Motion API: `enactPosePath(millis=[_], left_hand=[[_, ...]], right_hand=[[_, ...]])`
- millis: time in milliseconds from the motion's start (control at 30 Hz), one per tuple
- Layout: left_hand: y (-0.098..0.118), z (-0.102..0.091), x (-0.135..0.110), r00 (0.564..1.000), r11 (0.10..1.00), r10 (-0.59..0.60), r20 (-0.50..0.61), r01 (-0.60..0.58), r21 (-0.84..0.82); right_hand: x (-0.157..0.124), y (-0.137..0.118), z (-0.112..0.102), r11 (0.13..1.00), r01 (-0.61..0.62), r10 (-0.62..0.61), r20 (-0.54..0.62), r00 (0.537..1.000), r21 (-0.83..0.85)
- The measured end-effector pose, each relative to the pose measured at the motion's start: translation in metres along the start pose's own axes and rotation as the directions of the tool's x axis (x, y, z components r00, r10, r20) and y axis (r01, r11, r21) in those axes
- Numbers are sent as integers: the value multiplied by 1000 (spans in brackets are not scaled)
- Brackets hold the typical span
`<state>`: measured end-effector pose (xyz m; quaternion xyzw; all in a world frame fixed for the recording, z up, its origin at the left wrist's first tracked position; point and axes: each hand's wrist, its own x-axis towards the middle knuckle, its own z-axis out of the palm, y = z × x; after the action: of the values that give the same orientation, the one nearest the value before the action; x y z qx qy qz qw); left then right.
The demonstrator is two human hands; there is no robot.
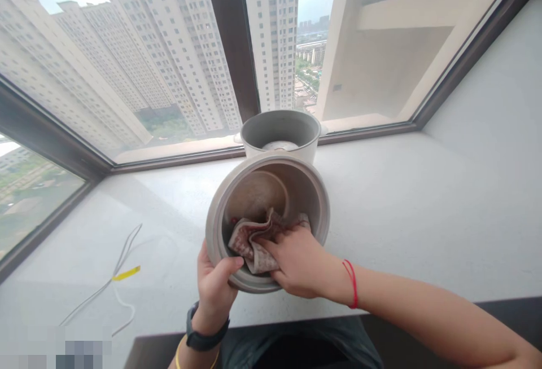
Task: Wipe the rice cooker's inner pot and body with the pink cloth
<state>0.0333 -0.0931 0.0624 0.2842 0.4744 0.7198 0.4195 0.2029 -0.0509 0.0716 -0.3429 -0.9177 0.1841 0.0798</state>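
Note:
A round metal inner pot (pixel 267 180), like that of a rice cooker, is tilted with its mouth toward me. My left hand (pixel 218 279) grips its lower left rim, the thumb over the edge and the fingers behind the wall. Inside the pot, my right hand (pixel 298 262) presses a crumpled brown-and-beige patterned cloth (pixel 256 242) against the lower wall; some of its fingers are hidden in the folds. Just behind stands the white cooker body (pixel 282 118), open at the top, with a pale round plate at its bottom and small side handles.
The pots are over a white windowsill (pixel 402 205). On the left lies a thin grey-white cord (pixel 121 256) with a yellow tag (pixel 127 273). Dark-framed window panes border the sill at the back and left, and a white wall (pixel 486 115) stands at right.

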Motion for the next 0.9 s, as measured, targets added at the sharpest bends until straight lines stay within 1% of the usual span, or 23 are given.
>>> enactPosePath(millis=[100, 167, 233, 300, 333, 400, 433, 467, 533, 600, 633, 667, 700, 733, 767, 800, 833, 867, 900], left_hand=[[-6, 2, 2, 993, 998, -55, 104, 54, 10], [-12, 3, 1, 987, 998, -28, 157, 19, 54], [-16, 5, -1, 981, 992, 34, 191, -56, 115], [-17, 10, -3, 976, 982, 81, 203, -113, 150], [-16, 13, -4, 976, 982, 88, 200, -119, 148], [-10, 19, -5, 982, 991, 69, 178, -88, 99], [-5, 22, -5, 985, 996, 46, 164, -58, 67], [-1, 24, -4, 989, 999, 17, 150, -23, 39], [6, 26, -2, 992, 999, -38, 119, 38, 0], [9, 26, -1, 993, 997, -75, 95, 78, -25], [8, 25, 0, 992, 995, -88, 87, 92, -37], [7, 24, 0, 991, 994, -99, 85, 103, -45], [5, 23, -1, 990, 993, -106, 88, 111, -50], [3, 22, -1, 990, 992, -110, 92, 116, -52], [1, 21, -2, 989, 992, -111, 94, 117, -56], [-1, 20, -3, 989, 991, -111, 95, 117, -61], [-3, 20, -4, 989, 990, -114, 94, 121, -67], [-5, 19, -5, 989, 989, -117, 87, 124, -75], [-6, 19, -6, 990, 988, -121, 78, 128, -82]], right_hand=[[-13, 25, 3, 957, -93, 109, 45, 993, -274], [-13, 43, -3, 900, -103, 118, 11, 993, -423], [-8, 59, -12, 834, -101, 84, -58, 995, -542], [1, 69, -21, 781, -123, 55, -128, 990, -613], [5, 72, -24, 762, -149, 57, -164, 985, -630], [11, 69, -27, 744, -209, 79, -227, 971, -634], [12, 65, -27, 753, -223, 95, -234, 968, -619], [11, 59, -26, 779, -219, 111, -216, 970, -587], [5, 42, -23, 878, -157, 119, -112, 987, -453], [-2, 24, -19, 970, -85, 88, 7, 996, -229], [-4, 16, -17, 993, -59, 64, 41, 997, -98], [-4, 10, -15, 998, -42, 40, 53, 998, 37], [-3, 4, -12, 984, -27, 20, 45, 999, 174], [0, 1, -9, 953, -3, -3, 18, 1000, 304], [5, -2, -4, 911, 32, -23, -28, 999, 410], [10, -2, 2, 876, 73, -35, -88, 996, 476], [16, -2, 8, 863, 114, -42, -155, 987, 492], [22, -1, 14, 879, 143, -45, -220, 975, 455], [28, 0, 19, 915, 153, -47, -278, 959, 374]])
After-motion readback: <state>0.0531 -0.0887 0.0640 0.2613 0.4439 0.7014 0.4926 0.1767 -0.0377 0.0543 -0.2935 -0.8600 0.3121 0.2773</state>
